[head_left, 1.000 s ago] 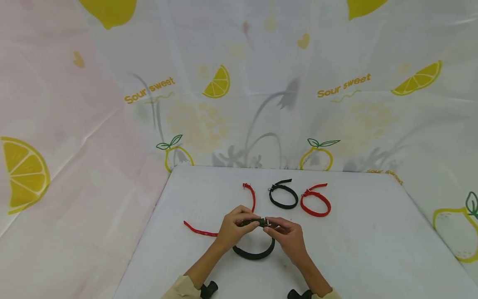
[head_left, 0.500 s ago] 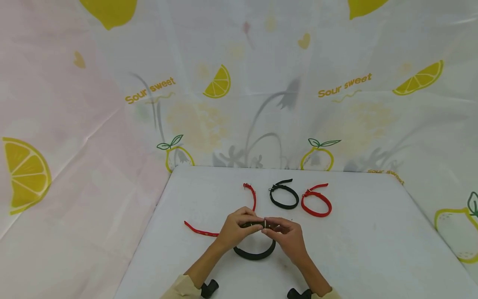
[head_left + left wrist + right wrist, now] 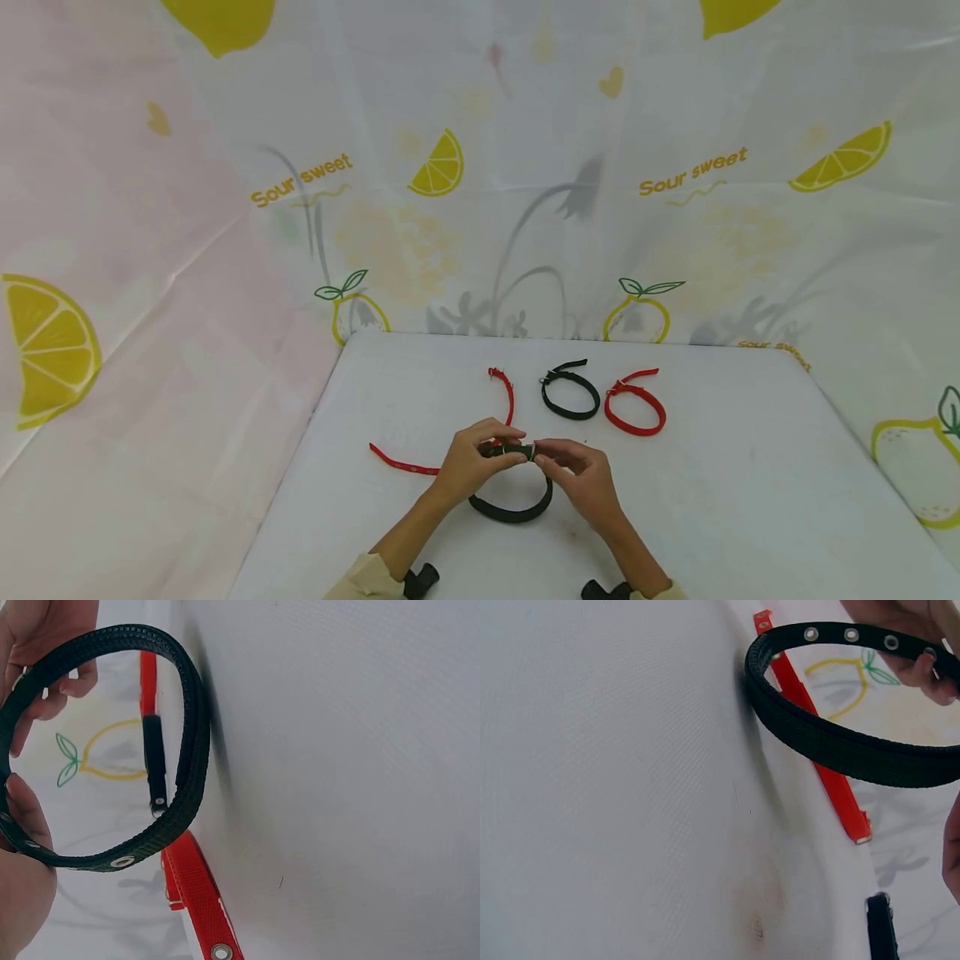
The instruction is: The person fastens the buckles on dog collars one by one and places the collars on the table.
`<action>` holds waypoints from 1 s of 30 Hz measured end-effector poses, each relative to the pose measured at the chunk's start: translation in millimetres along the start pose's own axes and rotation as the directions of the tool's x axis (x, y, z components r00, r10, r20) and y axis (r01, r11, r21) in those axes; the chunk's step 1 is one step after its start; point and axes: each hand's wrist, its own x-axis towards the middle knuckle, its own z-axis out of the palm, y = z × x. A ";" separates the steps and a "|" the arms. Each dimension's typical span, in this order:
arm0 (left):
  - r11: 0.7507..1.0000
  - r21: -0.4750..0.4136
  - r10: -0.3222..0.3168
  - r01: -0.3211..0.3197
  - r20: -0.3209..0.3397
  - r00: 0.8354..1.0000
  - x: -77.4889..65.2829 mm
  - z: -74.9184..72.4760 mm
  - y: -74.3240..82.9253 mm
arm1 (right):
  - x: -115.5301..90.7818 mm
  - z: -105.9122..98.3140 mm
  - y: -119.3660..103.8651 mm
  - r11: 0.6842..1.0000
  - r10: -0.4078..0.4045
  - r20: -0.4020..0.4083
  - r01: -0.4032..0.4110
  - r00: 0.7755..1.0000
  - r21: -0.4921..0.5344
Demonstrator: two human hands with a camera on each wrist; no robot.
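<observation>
Both hands hold a black collar (image 3: 510,514), bent into a loop whose lower curve hangs toward the white table. In the head view my left hand (image 3: 468,457) pinches the strap between thumb and fingers. My right hand (image 3: 581,471) pinches it at the other side, next to a silver buckle part (image 3: 533,452). Metal-ringed holes run along the black collar (image 3: 817,750) in the right wrist view. Fingers hide part of the buckle area. Behind the left hand lies an unfastened red collar (image 3: 405,467), its middle covered by that hand.
Farther back on the white table (image 3: 735,467) lie a looped black collar (image 3: 570,414) and, to its right, a looped red collar (image 3: 636,431). A lemon-printed sheet (image 3: 510,250) hangs behind the table.
Both hands stay almost in place on the black collar. Their fingers shift slightly around the buckle, and a second metal piece shows near the left fingertips. The other collars lie as before.
</observation>
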 end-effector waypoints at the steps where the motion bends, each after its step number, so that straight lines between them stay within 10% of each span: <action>1: 1.000 -0.006 0.001 -0.001 -0.006 1.000 0.0 0.2 -0.2 | 0.1 0.3 -2.5 1.000 -0.002 -0.004 0.002 1.000 -0.008; 11: 0.997 -0.065 -0.032 0.032 0.001 1.000 0.1 2.5 -13.9 | 1.0 3.9 -6.3 0.999 0.007 -0.040 -0.009 0.999 -0.054; 30: 0.992 0.109 0.063 -0.067 0.038 0.997 5.9 5.9 -36.6 | -1.1 -0.5 2.3 0.996 -0.048 -0.015 0.046 0.999 -0.076</action>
